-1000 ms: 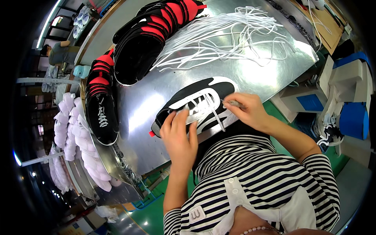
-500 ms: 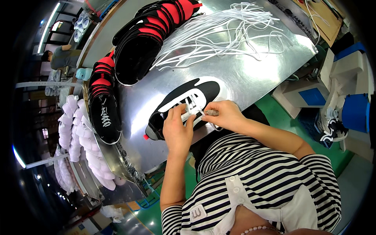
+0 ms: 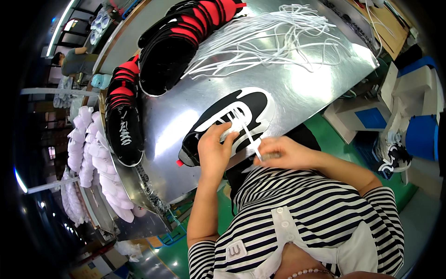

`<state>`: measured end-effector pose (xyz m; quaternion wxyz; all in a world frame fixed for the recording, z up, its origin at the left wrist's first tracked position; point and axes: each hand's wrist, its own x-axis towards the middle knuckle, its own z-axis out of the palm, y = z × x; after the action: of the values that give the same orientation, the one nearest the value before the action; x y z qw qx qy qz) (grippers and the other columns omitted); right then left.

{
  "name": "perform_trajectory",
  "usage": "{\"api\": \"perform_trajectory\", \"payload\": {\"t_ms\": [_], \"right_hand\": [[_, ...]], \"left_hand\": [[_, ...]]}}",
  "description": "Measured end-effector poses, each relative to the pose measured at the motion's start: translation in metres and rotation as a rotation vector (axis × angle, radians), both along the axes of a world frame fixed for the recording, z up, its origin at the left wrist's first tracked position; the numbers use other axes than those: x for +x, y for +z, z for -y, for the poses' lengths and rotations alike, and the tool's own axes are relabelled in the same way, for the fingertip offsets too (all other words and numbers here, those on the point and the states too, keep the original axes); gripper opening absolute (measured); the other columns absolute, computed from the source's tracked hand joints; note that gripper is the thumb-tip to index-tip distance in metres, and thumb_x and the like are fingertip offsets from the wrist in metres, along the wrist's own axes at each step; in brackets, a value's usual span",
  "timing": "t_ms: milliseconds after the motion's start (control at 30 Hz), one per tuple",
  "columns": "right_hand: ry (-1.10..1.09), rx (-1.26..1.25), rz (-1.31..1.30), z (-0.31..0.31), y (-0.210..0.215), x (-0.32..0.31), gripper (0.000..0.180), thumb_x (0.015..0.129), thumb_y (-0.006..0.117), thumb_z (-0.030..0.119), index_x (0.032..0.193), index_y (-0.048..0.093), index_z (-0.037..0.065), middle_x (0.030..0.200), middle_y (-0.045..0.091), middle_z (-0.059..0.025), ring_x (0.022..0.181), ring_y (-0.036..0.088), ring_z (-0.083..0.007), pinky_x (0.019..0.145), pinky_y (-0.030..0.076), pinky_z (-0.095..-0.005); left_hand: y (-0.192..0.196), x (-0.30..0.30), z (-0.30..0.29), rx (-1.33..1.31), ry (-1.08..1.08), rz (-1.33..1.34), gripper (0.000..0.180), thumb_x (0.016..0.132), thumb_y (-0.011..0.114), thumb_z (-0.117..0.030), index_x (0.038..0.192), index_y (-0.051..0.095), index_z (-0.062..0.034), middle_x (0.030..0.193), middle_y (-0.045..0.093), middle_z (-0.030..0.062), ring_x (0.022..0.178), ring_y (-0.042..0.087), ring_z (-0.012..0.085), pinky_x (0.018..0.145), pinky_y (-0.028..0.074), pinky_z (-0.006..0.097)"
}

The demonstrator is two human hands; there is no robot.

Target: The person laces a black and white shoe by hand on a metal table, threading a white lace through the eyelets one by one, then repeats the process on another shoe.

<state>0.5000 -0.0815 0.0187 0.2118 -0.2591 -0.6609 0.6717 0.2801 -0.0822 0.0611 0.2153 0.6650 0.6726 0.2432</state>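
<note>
— Where is the black-and-white shoe (image 3: 223, 104) placed?

— It is laid beside the near edge of the metal desk (image 3: 162, 135), its toe directed toward the right corner and its red heel tab (image 3: 180, 163) toward the near left corner.

— How is it held in position?

— It is steadied by the left hand (image 3: 216, 143), whose grip is closed on its laced middle, with thumb and fingers brought together there.

— And the right hand (image 3: 283, 153)?

— Its grip is closed on a white lace (image 3: 250, 135), which is stretched straight from the shoe across the near edge. A small grey object (image 3: 274, 155) is also held; because of blur, its kind cannot be told.

— What else is carried by the desk?

— A loose bundle of white laces (image 3: 260, 44) is spread beyond the shoe, toward the right edge. A stack of black-and-red uppers (image 3: 174, 53) is set to its left, and a second row (image 3: 123, 123) is ranged along the left edge.
</note>
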Motion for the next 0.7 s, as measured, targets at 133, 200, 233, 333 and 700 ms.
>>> {"api": "perform_trajectory", "payload": {"t_ms": [133,200,233,333,700], "right_hand": [[-0.337,0.063,0.031,-0.037,0.009,-0.025,0.020,0.089,0.065,0.013,0.107,0.068,0.005,0.091,0.060,-0.0056,0.080,0.059,-0.0160,0.070,0.046,-0.0294],[-0.449,0.288,0.020,-0.054,0.005,-0.033,0.018,0.088,0.066,0.011,0.104,0.067,0.003,0.088,0.058,-0.0051,0.071,0.055,-0.0145,0.061,0.042,-0.0279],[-0.513,0.404,-0.039,-0.059,0.000,-0.038,0.017,0.088,0.067,0.010,0.102,0.066,0.001,0.085,0.056,-0.0039,0.067,0.051,-0.0116,0.056,0.039,-0.0257],[-0.513,0.537,-0.028,-0.070,-0.003,-0.044,0.013,0.088,0.067,0.008,0.097,0.064,0.000,0.087,0.058,-0.0061,0.068,0.055,-0.0176,0.057,0.043,-0.0300],[-0.582,0.276,0.028,-0.066,0.012,-0.036,0.025,0.091,0.064,0.015,0.111,0.055,0.002,0.097,0.066,-0.0134,0.085,0.066,-0.0287,0.072,0.051,-0.0351]], "left_hand": [[-0.007,-0.010,-0.007,-0.084,-0.069,0.096,0.025,0.082,0.072,-0.013,0.103,0.069,-0.0008,0.090,0.067,0.0157,0.082,0.066,0.0299,0.075,0.050,0.034],[-0.003,-0.012,-0.010,-0.138,-0.112,0.211,0.025,0.084,0.070,-0.013,0.105,0.068,-0.0003,0.092,0.068,0.0146,0.083,0.066,0.0267,0.078,0.050,0.032],[-0.003,-0.014,-0.009,-0.183,-0.104,0.264,0.025,0.084,0.070,-0.013,0.106,0.068,0.0002,0.093,0.068,0.0141,0.084,0.066,0.0250,0.079,0.050,0.032],[0.001,-0.014,-0.008,-0.299,-0.076,0.388,0.030,0.083,0.072,-0.015,0.107,0.067,0.0017,0.095,0.069,0.0121,0.086,0.066,0.0196,0.082,0.049,0.031],[-0.013,0.005,-0.007,-0.114,0.038,0.077,0.028,0.075,0.078,-0.023,0.088,0.067,-0.0013,0.083,0.068,0.0132,0.076,0.066,0.0298,0.071,0.050,0.036]]}}
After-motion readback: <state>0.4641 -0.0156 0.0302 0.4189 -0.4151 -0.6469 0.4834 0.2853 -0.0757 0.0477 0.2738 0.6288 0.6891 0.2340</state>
